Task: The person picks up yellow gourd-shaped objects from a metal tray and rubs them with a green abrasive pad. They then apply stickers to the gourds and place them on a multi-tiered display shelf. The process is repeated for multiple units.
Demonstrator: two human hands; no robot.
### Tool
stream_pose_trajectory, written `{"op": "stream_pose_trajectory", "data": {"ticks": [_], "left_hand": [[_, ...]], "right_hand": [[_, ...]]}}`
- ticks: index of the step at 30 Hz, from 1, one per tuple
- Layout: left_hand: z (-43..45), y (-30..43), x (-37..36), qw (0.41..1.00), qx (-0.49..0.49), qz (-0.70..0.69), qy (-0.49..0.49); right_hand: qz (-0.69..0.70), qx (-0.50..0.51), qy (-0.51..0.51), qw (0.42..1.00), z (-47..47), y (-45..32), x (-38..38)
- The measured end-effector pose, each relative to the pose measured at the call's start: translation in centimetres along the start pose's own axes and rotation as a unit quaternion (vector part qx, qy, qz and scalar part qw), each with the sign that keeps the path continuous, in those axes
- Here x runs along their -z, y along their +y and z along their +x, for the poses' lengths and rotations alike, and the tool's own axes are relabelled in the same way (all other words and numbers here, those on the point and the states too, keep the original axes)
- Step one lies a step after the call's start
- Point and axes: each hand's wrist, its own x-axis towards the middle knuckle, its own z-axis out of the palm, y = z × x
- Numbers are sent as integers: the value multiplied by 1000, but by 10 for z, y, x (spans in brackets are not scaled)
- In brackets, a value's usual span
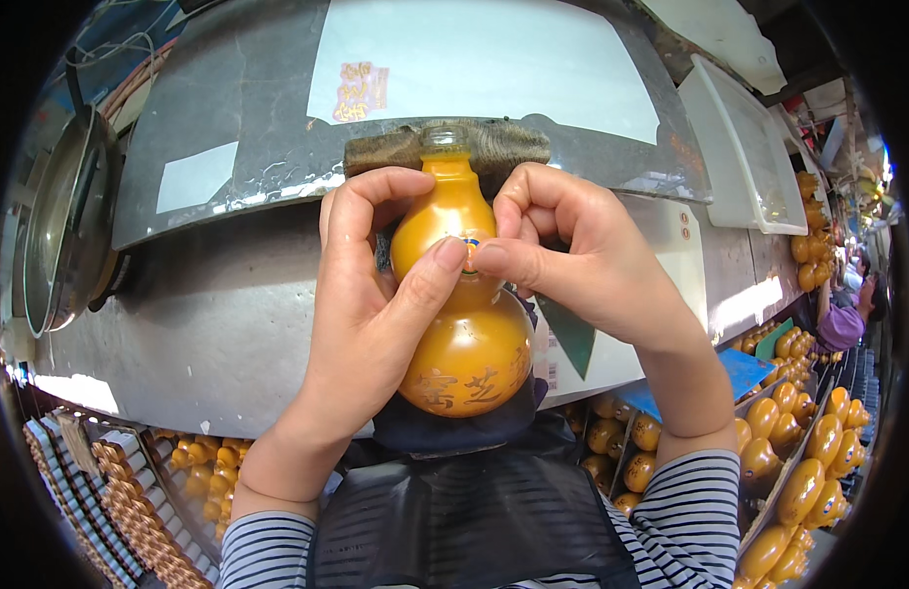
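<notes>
A gourd-shaped bottle [465, 339], yellow-orange with brown written characters on its lower bulb, lies with its bare glass neck pointing away from me. The neck rests on a dark, worn support block [384, 152], and the base lies over a dark cloth [454, 431] near my apron. A small round coloured sticker [471, 254] is on the upper bulb, partly covered by both thumbs. My left hand [380, 287] curls around the left side of the bottle, thumb on the sticker's edge. My right hand [572, 250] has its thumb at the sticker's other edge, fingers bent beside the bulb.
A grey slab [277, 96] bears a large white sheet [484, 59] and a small white paper [196, 177]. A metal pan [75, 221] stands left, a white plastic tray [745, 147] right. Crates of similar gourd bottles [800, 486] flank me. A person [841, 324] is far right.
</notes>
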Motion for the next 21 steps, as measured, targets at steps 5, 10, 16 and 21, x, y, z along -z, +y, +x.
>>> {"op": "stream_pose_trajectory", "data": {"ticks": [5,10,16,21], "left_hand": [[0,-2,0,999,-23,31,-5],[1,3,3,1000,27,-15,-5],[3,-1,2,997,-19,72,4],[3,-5,3,998,-29,57,7]], "right_hand": [[4,17,-19,1000,2,3,3],[32,-15,-57,998,8,1,9],[-10,3,-58,998,5,1,9],[17,11,-75,997,8,1,13]]}}
